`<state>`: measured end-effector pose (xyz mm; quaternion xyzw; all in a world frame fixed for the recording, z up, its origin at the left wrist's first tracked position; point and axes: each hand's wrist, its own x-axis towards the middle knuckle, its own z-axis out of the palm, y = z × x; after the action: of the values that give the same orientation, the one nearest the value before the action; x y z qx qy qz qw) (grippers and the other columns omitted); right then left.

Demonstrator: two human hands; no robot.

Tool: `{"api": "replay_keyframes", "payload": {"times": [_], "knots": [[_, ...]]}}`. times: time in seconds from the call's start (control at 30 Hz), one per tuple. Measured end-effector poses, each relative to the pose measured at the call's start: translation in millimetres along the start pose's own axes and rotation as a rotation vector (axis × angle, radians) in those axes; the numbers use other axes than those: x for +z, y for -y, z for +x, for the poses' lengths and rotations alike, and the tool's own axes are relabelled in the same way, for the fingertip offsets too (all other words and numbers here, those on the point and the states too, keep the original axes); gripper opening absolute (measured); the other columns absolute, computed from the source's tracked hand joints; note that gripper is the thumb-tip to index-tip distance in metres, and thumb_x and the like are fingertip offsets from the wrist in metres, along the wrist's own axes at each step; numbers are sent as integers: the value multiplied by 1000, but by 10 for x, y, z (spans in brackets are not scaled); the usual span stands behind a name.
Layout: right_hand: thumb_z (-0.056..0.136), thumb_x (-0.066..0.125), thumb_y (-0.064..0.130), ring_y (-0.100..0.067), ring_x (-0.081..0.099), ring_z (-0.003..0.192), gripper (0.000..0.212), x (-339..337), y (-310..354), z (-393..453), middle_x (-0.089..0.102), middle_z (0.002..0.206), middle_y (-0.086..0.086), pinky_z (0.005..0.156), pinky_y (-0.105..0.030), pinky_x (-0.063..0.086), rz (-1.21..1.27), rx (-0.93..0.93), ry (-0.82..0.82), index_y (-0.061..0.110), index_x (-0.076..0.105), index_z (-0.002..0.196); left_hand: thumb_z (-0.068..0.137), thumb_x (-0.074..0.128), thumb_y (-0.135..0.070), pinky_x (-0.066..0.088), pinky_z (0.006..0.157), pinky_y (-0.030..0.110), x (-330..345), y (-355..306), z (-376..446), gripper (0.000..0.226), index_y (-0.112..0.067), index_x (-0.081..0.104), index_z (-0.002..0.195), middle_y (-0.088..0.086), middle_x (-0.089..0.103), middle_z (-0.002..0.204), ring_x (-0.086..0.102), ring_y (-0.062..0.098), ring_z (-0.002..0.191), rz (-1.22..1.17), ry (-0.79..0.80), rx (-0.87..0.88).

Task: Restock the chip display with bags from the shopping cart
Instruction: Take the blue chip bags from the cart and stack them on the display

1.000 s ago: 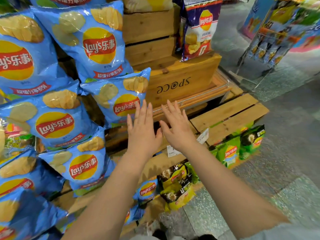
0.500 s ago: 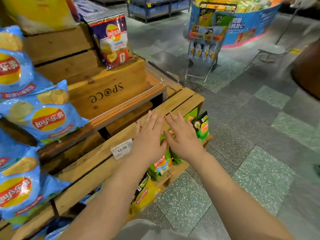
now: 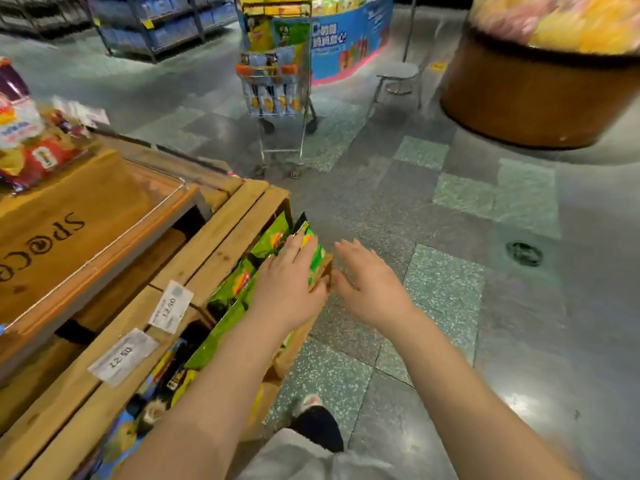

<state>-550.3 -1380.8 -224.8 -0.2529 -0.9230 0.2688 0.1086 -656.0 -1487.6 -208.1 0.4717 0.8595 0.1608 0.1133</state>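
My left hand (image 3: 287, 289) and my right hand (image 3: 372, 285) are stretched out flat, fingers apart, holding nothing. The left hand is in front of green chip bags (image 3: 266, 244) standing in the low wooden crate (image 3: 221, 244) of the chip display; whether it touches them I cannot tell. The right hand hovers over the floor beside the crate's corner. A shopping cart (image 3: 280, 95) filled with chip bags stands on the floor further ahead. A red and white chip bag (image 3: 31, 147) lies on the wooden box marked SPACE (image 3: 69, 216) at the left.
Price tags (image 3: 169, 306) are stuck on the crate's planks. A round brown display bin (image 3: 540, 91) stands at the far right, a blue round stand (image 3: 349, 39) behind the cart, and shelving (image 3: 159, 26) at the back left. Tiled floor (image 3: 450, 202) stretches between them.
The view has swung right, away from the blue chip bags toward the floor and the cart. Both hands have moved right and down past the crate's corner, and have drawn apart.
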Motion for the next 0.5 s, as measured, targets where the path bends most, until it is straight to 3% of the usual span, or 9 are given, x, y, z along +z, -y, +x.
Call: {"api": "replay_keyframes", "payload": {"times": [0.27,0.5], "knots": [[99,49,25,-20,22,145,51,-271,-788,326,32,154,-7,118,-34,14,25,176,-50,15,36,147,98,49,-37,12,119,39,359,-477,991,68,-23,15,155,-1,2,163,6,17,149,3,125,149],[98,47,22,-21,29,142,48,-623,-1496,1323,36,152,-7,117,-38,21,-18,223,-13,11,40,145,99,47,-32,12,120,41,513,-730,2304,64,-25,16,154,-2,2,163,6,17,149,-14,181,221]]}}
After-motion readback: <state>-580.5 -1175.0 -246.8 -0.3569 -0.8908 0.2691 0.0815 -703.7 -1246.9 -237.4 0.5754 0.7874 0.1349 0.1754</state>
